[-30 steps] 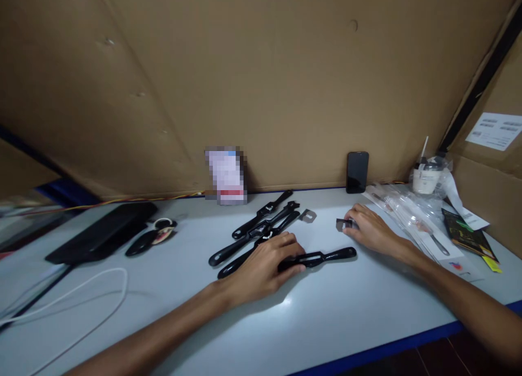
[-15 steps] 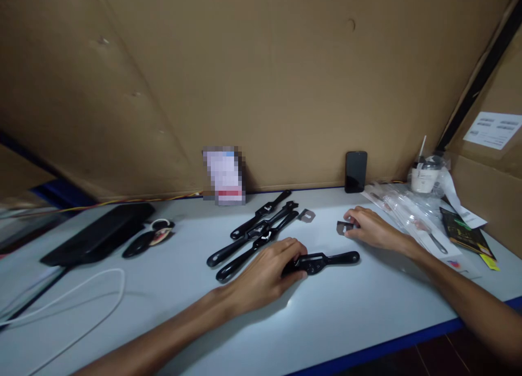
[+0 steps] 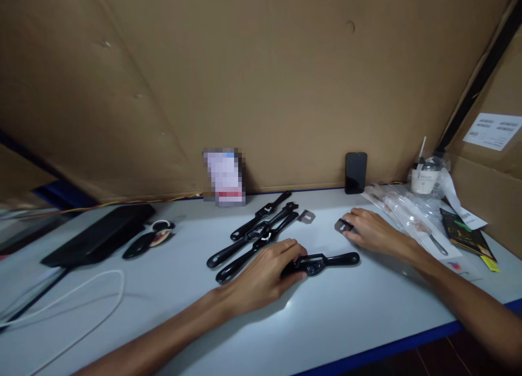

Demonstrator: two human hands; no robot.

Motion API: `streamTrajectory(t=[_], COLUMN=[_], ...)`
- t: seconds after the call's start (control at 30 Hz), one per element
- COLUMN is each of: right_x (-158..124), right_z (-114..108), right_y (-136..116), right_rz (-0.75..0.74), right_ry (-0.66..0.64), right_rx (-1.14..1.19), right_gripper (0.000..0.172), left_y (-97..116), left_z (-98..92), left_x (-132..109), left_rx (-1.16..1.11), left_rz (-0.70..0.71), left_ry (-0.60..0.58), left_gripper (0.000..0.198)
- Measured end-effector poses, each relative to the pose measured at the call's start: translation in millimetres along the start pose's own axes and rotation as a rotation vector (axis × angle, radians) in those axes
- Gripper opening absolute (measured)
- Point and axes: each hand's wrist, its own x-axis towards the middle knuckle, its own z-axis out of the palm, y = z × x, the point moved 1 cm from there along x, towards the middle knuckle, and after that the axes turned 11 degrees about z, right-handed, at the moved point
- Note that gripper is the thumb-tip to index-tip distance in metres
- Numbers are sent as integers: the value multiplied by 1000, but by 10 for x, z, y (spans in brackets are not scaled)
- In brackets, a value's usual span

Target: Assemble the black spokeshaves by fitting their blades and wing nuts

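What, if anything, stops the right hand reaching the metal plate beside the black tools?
Probably nothing, so yes: only bare table separates the right hand from the metal plate, though it touches another piece.

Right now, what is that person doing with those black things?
A person is working at a table. The left hand lies over one handle of a black tool that rests flat on the table, fingers curled on it. The right hand pinches a small metal plate just behind the tool. Three more tools lie in a bunch to the left, with a second plate beside them.
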Motion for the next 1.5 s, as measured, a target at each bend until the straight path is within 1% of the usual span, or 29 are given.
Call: streamTrajectory(t=[0.13, 0.2, 0.3, 0.4, 0.5, 0.57, 0.6, 0.67, 0.73, 0.8, 0.83, 0.87, 0.93, 1.0, 1.07, 1.13, 1.2, 1.27, 1.33, 1.4, 1.47, 1.5], right_x=[6, 5, 21, 82, 171, 210, 214, 183, 98, -25, -91, -152, -248, -296, -306, -302, -306, -334, -383, -436, -471, -479], right_z=[36, 41, 35, 20, -24, -70, -93, -123, -118, -78, -47, -13, 66, 144, 197, 200, 150, 69, 3, -9, 39, 78], right_y=[-81, -135, -173, -101, 62, 158, 184, 164, 36, -175, -291, -403, -587, -691, -716, -688, -641, -606, -603, -635, -689, -721], right_rz=[26, 15, 35, 105, 175, 219, 233, 222, 158, 66, 24, -14, -72, -112, -132, -136, -144, -187, -257, -316, -338, -343], right_ry=[41, 40, 51, 86, 132, 150, 146, 97, 1, -94, -119, -109, -40, 46, 98, 134, 196, 310, 443, 522, 518, 498], right_rx=[-87, -123, -88, -4, 82, 203, 322, 633, 888, 941, 924, 893, 793, 705, 662, 658, 653, 596, 443, 239, 93, 63], right_gripper=[24, 22, 22, 25, 29, 28, 27, 20, 14, 11, 12, 15, 19, 22, 24, 25, 23, 22, 24, 26, 27, 26], left_y=[1, 3, 8, 11, 7, 2, -2, -10, -18, -27, -31, -34, -40, -45, -50, -54, -55, -53, -48, -42, -39, -39], left_z=[1, 1, -2, -5, -6, -4, -1, 8, 20, 31, 36, 38, 39, 35, 30, 27, 28, 31, 33, 35, 36, 37], left_x=[10, 15, 21, 22, 20, 18, 18, 17, 17, 17, 17, 18, 19, 18, 17, 13, 10, 8, 9, 13, 19, 21], left_rx=[-8, -11, -6, 2, 18, 39, 50, 74, 93, 98, 93, 84, 58, 36, 25, 25, 31, 41, 50, 52, 46, 41], left_rz=[2, 0, -5, -5, 7, 5, -3, -25, -50, -69, -77, -82, -85, -81, -75, -70, -68, -71, -73, -74, -78, -79], left_ry=[-4, -10, -12, -13, -11, -5, -7, -10, -14, -15, -16, -16, -12, -3, 6, 9, 4, -3, -1, 7, 15, 19], left_gripper=[13, 13, 13, 11, 12, 13, 14, 14, 15, 15, 15, 15, 15, 13, 12, 13, 16, 17, 17, 17, 16, 15])
